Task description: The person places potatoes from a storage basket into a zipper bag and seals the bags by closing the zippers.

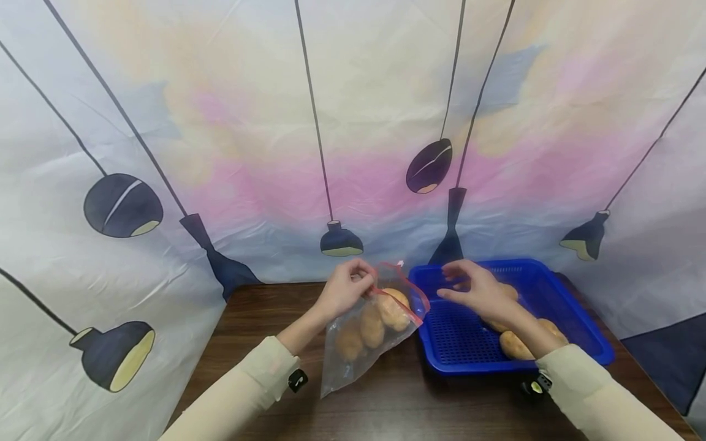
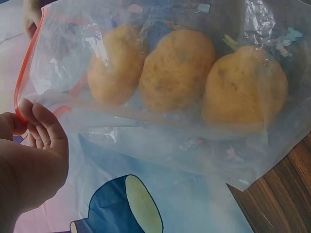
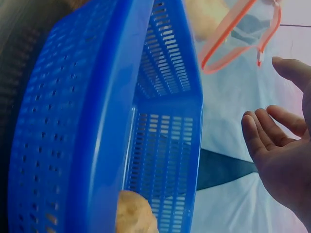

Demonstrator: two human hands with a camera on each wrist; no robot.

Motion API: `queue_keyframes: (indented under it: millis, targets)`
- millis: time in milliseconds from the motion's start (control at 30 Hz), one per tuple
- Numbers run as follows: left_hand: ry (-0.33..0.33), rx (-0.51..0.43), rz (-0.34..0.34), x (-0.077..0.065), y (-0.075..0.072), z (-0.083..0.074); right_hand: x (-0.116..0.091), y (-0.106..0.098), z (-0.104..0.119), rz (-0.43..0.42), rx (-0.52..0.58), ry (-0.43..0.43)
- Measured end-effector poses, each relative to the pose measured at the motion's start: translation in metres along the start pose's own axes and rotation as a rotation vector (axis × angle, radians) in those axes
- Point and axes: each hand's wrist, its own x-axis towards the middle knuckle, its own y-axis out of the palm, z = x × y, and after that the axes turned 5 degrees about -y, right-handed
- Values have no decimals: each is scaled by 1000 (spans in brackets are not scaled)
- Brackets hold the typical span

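- A person's left hand (image 1: 343, 293) pinched the red-edged mouth (image 2: 30, 65) of a clear plastic bag (image 1: 343, 372) between thumb and curled fingers.
- Three potatoes (image 1: 372, 326) lay in a row inside the bag, just left of a blue basket (image 1: 469, 368) on a dark wooden table (image 1: 259, 321).
- The right hand (image 1: 478, 291) hung over the basket's far side, thumb well apart from gently bent fingers, with nothing in its hold.
- More potatoes (image 1: 515, 346) sat in the basket, partly hidden by the right forearm.
- Behind hung a pastel cloth (image 1: 364, 122) with pictured lamps.
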Motion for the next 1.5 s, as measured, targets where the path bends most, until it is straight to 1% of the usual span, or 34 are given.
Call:
queue_keyframes:
  millis: [100, 233, 367, 500, 600, 733, 800, 967, 1100, 1267, 1500]
  targets:
    - [7, -8, 0, 0, 0, 0, -4, -8, -5, 2, -39, 3]
    - [11, -10, -1, -1, 0, 1, -8, -20, -16, -17, -90, -9]
    - [5, -6, -10, -1, 2, 1, -15, -29, -29, -35, -103, 4]
    - [-7, -1, -8, -1, 3, 0, -23, -38, -41, -35, -83, 45]
    - [-9, 1, 3, -4, 3, -8, -29, -44, -48, -26, -76, 75]
    - [-1, -1, 4, -13, 3, -23, -37, -48, -59, -26, -99, 91]
    - [0, -2, 4, -11, 2, -18, -40, -50, -65, -30, -112, 99]
    - [7, -5, 21, 1, -1, 3, -49, -54, -83, -36, -181, 130]
    - [7, -6, 31, 1, 0, 4, -56, -54, -95, -30, -218, 151]
    - [0, -1, 33, 0, 0, 3, -64, -53, -104, -14, -225, 180]
    - [1, 5, 23, -1, 1, 4, -67, -49, -111, 10, -231, 196]
